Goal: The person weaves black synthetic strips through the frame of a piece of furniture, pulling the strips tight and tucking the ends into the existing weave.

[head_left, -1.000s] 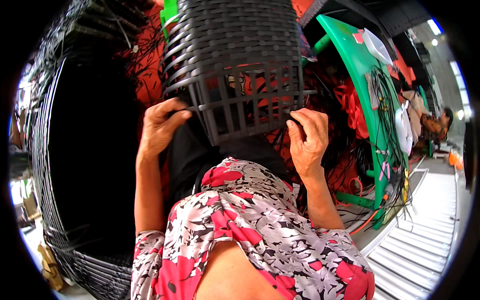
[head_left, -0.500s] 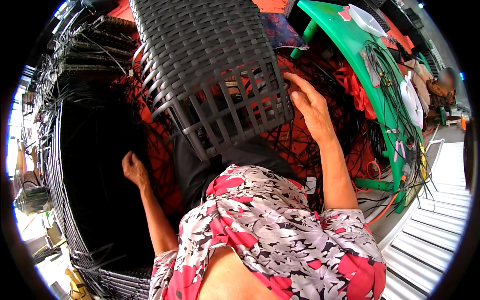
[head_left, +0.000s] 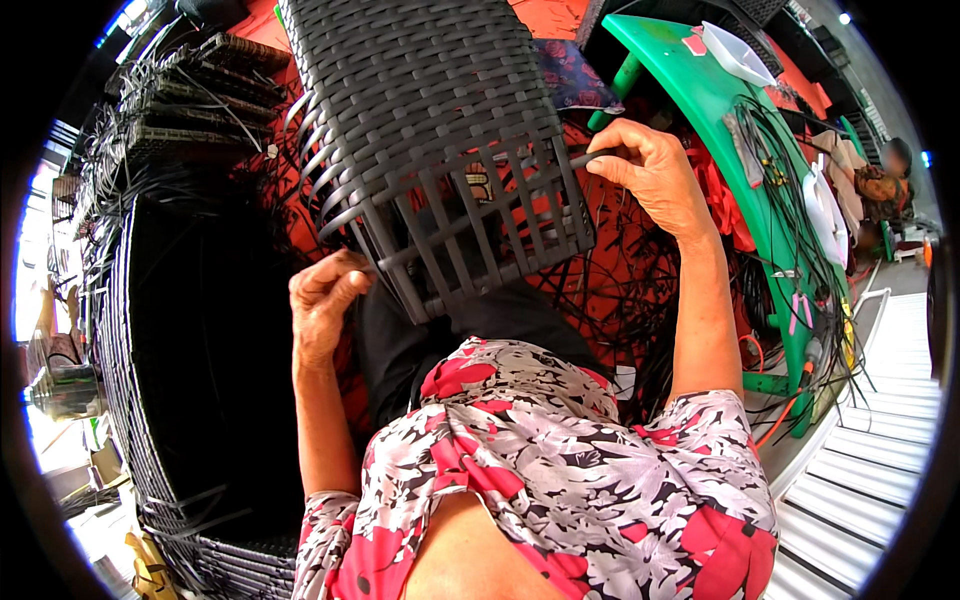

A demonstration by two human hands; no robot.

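A dark grey woven wicker panel [head_left: 420,110] of flat strips on a frame tilts in front of me. Its upper part is closely woven. Toward my lap, bare slats [head_left: 480,235] stand apart with open gaps. At its right edge, my right hand [head_left: 655,180] pinches a dark flat strip [head_left: 580,160] between thumb and fingers. My left hand [head_left: 328,305] is closed beside the lower left corner, fingertips close to the frame; whatever they grip is too small to make out. Loose strip loops [head_left: 315,165] stick out along the left side.
On the left stands a large dark wicker piece [head_left: 118,330], with stacked woven panels [head_left: 210,90] behind it. A green table [head_left: 690,85] on the right carries a white tray [head_left: 738,55] and black strips [head_left: 790,180]. Cut strips litter the red floor covering [head_left: 570,310].
My left hand has come up and right to the panel's lower left corner. My right hand, loosely open before, has moved slightly up and right and now pinches a strip.
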